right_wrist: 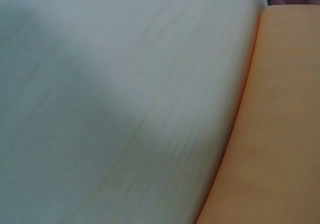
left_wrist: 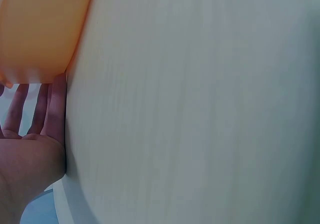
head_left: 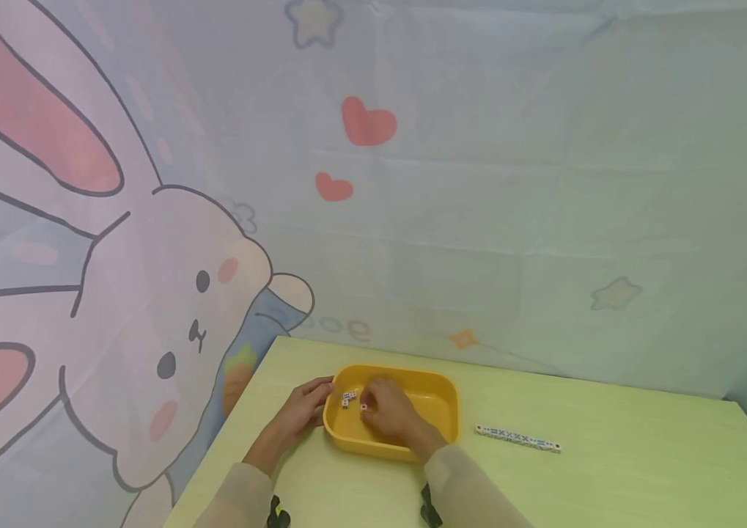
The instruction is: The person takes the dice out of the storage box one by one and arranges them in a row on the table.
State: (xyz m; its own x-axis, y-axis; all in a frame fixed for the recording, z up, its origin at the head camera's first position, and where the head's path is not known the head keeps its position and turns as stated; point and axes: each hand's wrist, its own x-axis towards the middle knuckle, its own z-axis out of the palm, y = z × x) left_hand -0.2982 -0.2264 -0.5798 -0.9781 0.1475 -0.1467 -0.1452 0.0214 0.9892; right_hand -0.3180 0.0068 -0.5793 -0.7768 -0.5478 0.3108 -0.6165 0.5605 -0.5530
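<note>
A yellow plastic tub (head_left: 442, 411) stands on the table, with several small white dice (head_left: 349, 397) grouped at the left of its floor. My left hand (head_left: 299, 412) rests against the tub's left end, its fingers extended along the outside wall; in the left wrist view that hand (left_wrist: 32, 149) lies edge-down on the tabletop beside the tub (left_wrist: 40, 33). Reaching over the near rim, my right hand (head_left: 391, 412) is inside the tub. A single die (head_left: 363, 407) with a red pip shows between its thumb and forefinger, which pinch it. The right wrist view shows only the tub's outer wall (right_wrist: 280, 114) and the tabletop.
To the right of the tub, a straight row of white dice (head_left: 518, 438) lies on the pale green table (head_left: 644, 455). Behind the table hangs a cloth backdrop (head_left: 479, 220) printed with a rabbit, hearts and stars.
</note>
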